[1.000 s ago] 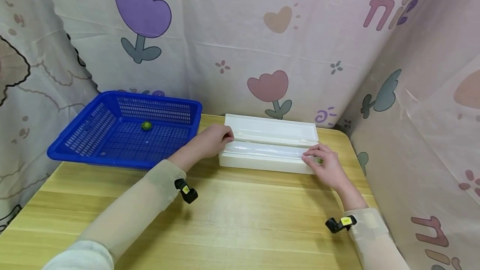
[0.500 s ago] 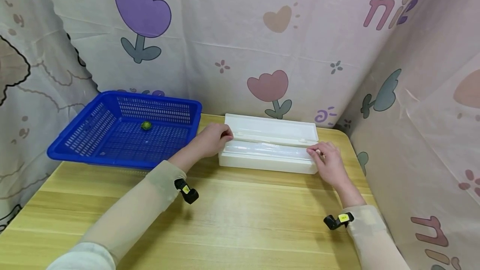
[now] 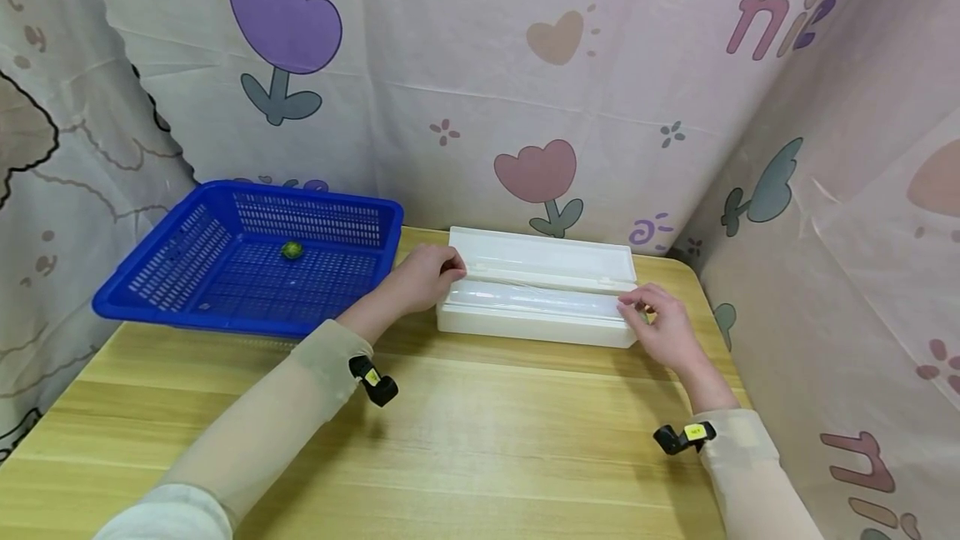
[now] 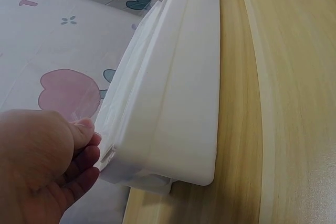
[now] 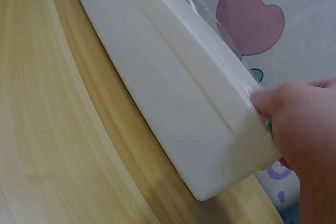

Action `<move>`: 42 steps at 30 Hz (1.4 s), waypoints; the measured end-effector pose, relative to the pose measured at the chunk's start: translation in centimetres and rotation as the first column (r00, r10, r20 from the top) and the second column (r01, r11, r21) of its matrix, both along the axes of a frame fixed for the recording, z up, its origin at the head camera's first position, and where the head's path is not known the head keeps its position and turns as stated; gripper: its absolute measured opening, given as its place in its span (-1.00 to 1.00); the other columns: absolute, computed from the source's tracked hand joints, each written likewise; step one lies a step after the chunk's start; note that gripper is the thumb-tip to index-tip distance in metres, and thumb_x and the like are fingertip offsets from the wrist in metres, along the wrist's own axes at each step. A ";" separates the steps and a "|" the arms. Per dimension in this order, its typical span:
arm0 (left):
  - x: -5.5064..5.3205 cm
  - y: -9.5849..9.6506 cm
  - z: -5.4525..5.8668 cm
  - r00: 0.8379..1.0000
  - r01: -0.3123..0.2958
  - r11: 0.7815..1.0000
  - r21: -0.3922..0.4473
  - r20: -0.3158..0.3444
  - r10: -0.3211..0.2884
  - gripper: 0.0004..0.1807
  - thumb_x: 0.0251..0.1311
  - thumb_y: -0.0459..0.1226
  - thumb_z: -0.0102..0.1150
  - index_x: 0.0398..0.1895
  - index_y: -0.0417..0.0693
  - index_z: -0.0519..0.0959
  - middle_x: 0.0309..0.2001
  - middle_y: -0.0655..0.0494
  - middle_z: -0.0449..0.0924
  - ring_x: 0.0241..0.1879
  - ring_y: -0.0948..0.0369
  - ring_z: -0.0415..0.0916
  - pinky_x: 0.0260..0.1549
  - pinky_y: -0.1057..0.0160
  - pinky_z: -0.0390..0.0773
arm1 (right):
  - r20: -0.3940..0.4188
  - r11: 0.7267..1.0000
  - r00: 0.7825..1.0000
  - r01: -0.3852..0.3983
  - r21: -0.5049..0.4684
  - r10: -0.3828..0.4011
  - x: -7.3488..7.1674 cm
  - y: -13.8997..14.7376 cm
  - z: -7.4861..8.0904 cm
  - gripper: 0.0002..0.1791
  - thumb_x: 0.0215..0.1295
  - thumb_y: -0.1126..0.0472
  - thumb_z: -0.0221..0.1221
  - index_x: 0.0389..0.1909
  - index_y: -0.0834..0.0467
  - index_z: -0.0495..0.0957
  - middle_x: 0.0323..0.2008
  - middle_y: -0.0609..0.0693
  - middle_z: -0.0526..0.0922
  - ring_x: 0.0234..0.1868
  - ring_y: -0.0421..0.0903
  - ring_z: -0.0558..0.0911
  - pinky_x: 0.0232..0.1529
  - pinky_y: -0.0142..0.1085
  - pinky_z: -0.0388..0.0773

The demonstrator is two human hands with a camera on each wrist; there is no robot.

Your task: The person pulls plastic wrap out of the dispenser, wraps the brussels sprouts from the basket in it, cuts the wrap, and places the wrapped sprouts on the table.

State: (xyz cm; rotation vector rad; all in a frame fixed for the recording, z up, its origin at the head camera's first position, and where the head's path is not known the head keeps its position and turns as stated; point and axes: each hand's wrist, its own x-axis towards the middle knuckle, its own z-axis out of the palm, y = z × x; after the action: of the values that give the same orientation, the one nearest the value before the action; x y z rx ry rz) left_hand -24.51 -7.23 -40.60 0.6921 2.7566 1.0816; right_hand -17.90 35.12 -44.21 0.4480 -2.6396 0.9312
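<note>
A long white cling film dispenser box (image 3: 532, 327) stands at the back of the table with its lid (image 3: 540, 255) tipped back. Clear cling film (image 3: 540, 298) lies across the open top and catches the light. My left hand (image 3: 420, 280) pinches the film at the left end, thumb against curled fingers, as the left wrist view shows. At the other end my right hand (image 3: 660, 327) pinches the film by the box's right corner, its thumb (image 5: 262, 102) at the top edge. A small green bit (image 5: 270, 126) shows beneath that hand, mostly hidden.
A blue plastic basket (image 3: 247, 327) stands at the left of the wooden table (image 3: 480, 440), holding one small green round thing (image 3: 292, 250). Printed curtains (image 3: 420, 48) hang close behind the box and along both sides.
My right hand has slid a little to the right along the box to its corner, covering most of the green bit. My left hand and the box stay where they were.
</note>
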 end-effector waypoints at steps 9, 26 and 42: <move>-0.2 0.0 -0.3 1.000 -0.002 1.000 0.009 -0.010 0.002 -0.90 0.52 -0.31 0.23 -0.20 -0.09 0.70 -0.31 0.09 0.65 -0.28 0.10 0.53 -0.20 0.16 0.61 | 0.016 0.994 0.994 0.109 -0.031 -0.108 -0.1 -0.3 0.2 -0.90 0.50 0.36 0.27 -0.11 0.30 0.72 -0.21 0.13 0.68 -0.19 0.01 0.55 -0.12 -0.16 0.43; 0.2 0.2 -0.4 0.998 -0.059 0.997 0.058 -0.033 0.061 -0.90 0.51 -0.26 0.26 -0.19 -0.04 0.71 -0.27 0.10 0.67 -0.21 0.09 0.55 -0.12 0.13 0.62 | 0.023 0.973 0.984 0.178 -0.144 -0.177 -0.3 -0.9 -0.1 -0.90 0.56 0.36 0.19 -0.14 0.34 0.63 -0.17 0.20 0.69 -0.21 -0.02 0.52 -0.21 -0.44 0.40; 0.3 0.1 0.1 0.994 -0.088 0.989 0.116 -0.049 0.094 -0.89 0.49 -0.26 0.29 -0.17 -0.08 0.76 -0.30 0.11 0.67 -0.30 0.10 0.52 -0.24 0.17 0.61 | -0.004 0.961 0.982 0.183 -0.206 -0.188 0.1 -0.9 0.7 -0.88 0.57 0.34 0.19 -0.15 0.34 0.63 -0.20 0.20 0.69 -0.21 -0.14 0.50 -0.19 -0.44 0.39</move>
State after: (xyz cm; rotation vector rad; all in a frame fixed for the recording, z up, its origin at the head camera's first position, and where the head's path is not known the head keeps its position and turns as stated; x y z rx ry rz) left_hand -24.23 -7.14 -40.50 0.6231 2.8153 1.2648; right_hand -17.78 34.23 -43.52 0.1574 -2.4780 1.1134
